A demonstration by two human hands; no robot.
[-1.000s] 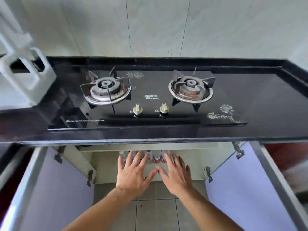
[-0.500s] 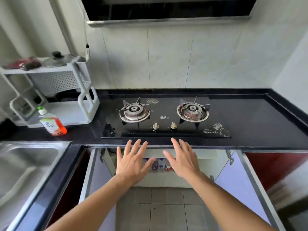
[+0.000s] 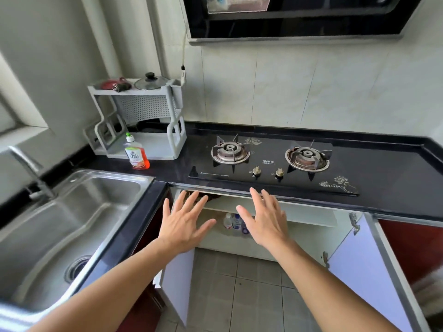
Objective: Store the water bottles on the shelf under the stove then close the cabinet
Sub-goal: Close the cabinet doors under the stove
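Under the black two-burner stove [image 3: 271,161] the cabinet stands wide open. Several water bottles [image 3: 233,221] stand on its white shelf [image 3: 309,220], seen between my hands and partly hidden by them. My left hand [image 3: 184,221] and my right hand [image 3: 265,219] are held out flat in front of the opening, fingers spread, holding nothing. The left door [image 3: 178,281] and the right door [image 3: 366,267], both pale lilac inside, swing out towards me on either side.
A steel sink [image 3: 69,224] with a tap fills the left. A bottle of orange dish soap [image 3: 136,153] and a grey dish rack [image 3: 141,121] stand on the black counter [image 3: 393,188]. A range hood hangs above. Grey floor tiles lie below.
The view has pulled back and up, so the sink, rack and hood come into sight. Both hands stay spread and empty before the open cabinet, a little further apart.
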